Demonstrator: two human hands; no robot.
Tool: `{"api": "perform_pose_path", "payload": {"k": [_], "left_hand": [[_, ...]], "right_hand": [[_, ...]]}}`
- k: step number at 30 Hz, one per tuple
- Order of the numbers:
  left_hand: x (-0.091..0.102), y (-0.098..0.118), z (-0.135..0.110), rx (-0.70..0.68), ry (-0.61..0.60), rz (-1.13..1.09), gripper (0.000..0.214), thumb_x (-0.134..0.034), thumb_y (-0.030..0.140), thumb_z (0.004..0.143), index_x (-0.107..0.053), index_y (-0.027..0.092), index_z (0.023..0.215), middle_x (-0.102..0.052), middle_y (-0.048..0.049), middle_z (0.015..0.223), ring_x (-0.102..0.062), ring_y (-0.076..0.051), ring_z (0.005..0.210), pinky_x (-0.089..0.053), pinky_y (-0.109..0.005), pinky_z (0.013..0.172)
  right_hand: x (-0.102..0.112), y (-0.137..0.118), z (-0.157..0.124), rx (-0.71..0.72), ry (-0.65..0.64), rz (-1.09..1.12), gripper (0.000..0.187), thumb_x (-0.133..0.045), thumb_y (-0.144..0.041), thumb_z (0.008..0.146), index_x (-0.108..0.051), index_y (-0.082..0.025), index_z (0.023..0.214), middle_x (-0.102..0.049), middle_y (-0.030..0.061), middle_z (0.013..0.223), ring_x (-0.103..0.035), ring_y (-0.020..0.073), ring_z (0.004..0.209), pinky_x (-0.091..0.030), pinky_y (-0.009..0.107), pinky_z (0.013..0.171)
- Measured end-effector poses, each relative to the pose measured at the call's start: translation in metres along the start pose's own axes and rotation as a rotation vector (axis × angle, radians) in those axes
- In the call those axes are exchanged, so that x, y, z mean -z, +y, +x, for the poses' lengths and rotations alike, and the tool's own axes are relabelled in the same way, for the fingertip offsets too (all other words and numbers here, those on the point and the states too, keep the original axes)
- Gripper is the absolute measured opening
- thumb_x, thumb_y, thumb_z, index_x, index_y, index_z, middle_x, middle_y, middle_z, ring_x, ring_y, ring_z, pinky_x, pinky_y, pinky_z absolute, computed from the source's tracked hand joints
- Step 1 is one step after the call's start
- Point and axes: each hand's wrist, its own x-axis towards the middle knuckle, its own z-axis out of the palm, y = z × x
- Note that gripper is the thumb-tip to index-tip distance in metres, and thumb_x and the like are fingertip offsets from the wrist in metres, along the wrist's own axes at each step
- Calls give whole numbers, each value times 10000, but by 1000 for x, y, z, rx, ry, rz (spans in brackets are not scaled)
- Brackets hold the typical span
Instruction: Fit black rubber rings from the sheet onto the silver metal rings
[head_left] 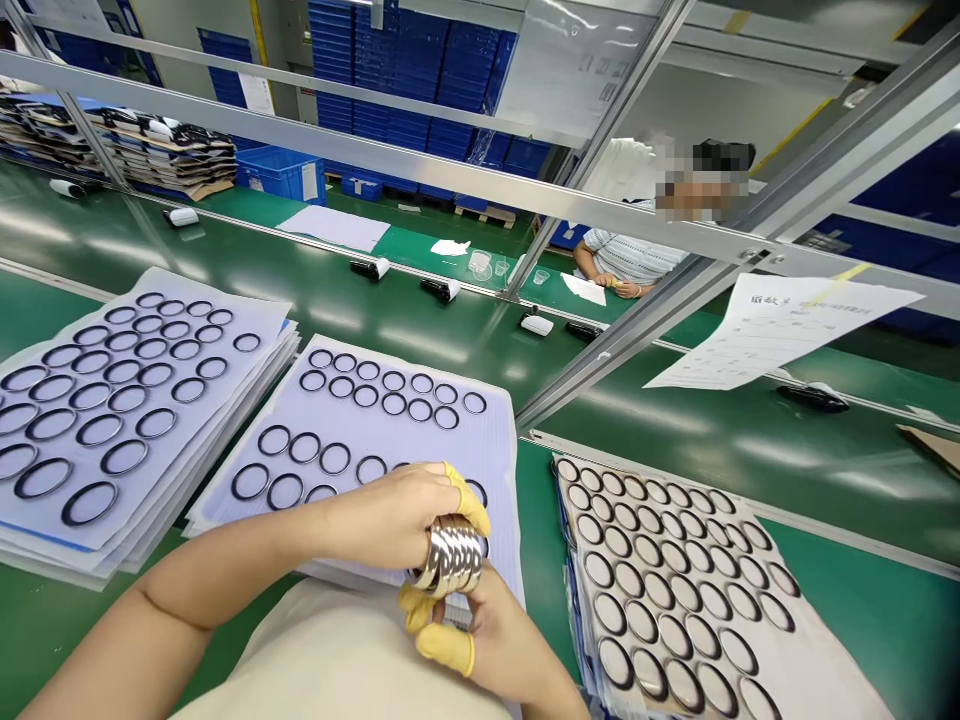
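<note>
A short stack of shiny metal rings (454, 555) is held between my two hands, low over the front of the middle padded sheets. My left hand (409, 515) closes on the stack from above and the left, with yellow finger cots on its fingertips. From below and the right, my right hand (499, 640) grips the same stack, also in yellow cots; some of its fingers are hidden behind the rings. Black-edged rings (335, 458) lie in rows on the middle stack of white sheets (495, 440), partly covered by my left forearm.
More rings lie on white sheets (262, 300) at left and on a beige sheet (817, 660) at right. A metal frame (600, 370) slants across the green bench. Beyond it are black-and-white parts (442, 289), a hanging paper (765, 330), and a seated person (634, 255).
</note>
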Motion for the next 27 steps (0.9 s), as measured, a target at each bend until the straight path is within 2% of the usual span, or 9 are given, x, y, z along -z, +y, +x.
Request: {"api": "perform_pose_path", "payload": {"k": [5, 8, 12, 16, 21, 24, 27], "left_hand": [[2, -11, 6, 122, -61, -104, 294, -551, 3, 734, -668, 165, 949, -691, -58, 980, -604, -206, 937, -467, -310, 831], [2, -17, 6, 193, -75, -261, 345, -516, -35, 684, -661, 154, 933, -697, -44, 975, -627, -184, 913, -479, -289, 815], [-7, -21, 9, 277, -33, -389, 352, -494, -22, 663, -647, 156, 925, -699, -23, 939, -630, -170, 860, -483, -286, 777], [-25, -21, 20, 299, 70, -482, 276, -523, 25, 680, -633, 146, 903, -679, -29, 918, -612, -173, 858, -467, -309, 796], [-51, -24, 33, 399, 126, -759, 150, -627, 95, 656, -595, 151, 792, -633, 7, 782, -587, -154, 755, -455, -303, 744], [-64, -21, 38, 457, 172, -783, 151, -650, 146, 664, -568, 153, 791, -616, 10, 751, -581, -149, 714, -453, -304, 717], [-72, -11, 43, 475, 227, -785, 172, -662, 168, 688, -582, 147, 839, -644, -21, 825, -598, -167, 778, -453, -317, 753]], "right_hand": [[-7, -2, 1, 58, -78, 78, 295, -724, -279, 744, -682, -200, 1025, -702, 56, 922, -619, 175, 758, -491, 308, 687], [-8, -2, -4, 46, -95, 184, 419, -722, -390, 768, -630, -189, 1125, -727, 73, 906, -656, 185, 764, -492, 319, 685], [-3, 0, -9, -78, -74, 354, 418, -711, -480, 786, -594, -181, 1053, -749, 72, 847, -694, 178, 706, -499, 322, 687], [5, 3, -9, -157, -30, 397, 407, -669, -537, 808, -571, -174, 966, -741, 59, 752, -684, 155, 602, -438, 255, 549], [20, -1, -12, -198, -109, 403, 489, -651, -623, 772, -566, -173, 943, -727, 54, 713, -662, 145, 558, -373, 220, 471], [33, -4, -18, -217, -148, 416, 475, -655, -635, 758, -550, -184, 865, -699, 22, 627, -636, 131, 510, -365, 209, 462], [44, -1, -25, -237, -156, 399, 464, -645, -621, 777, -577, -173, 877, -680, 10, 608, -615, 114, 506, -363, 205, 473]]}}
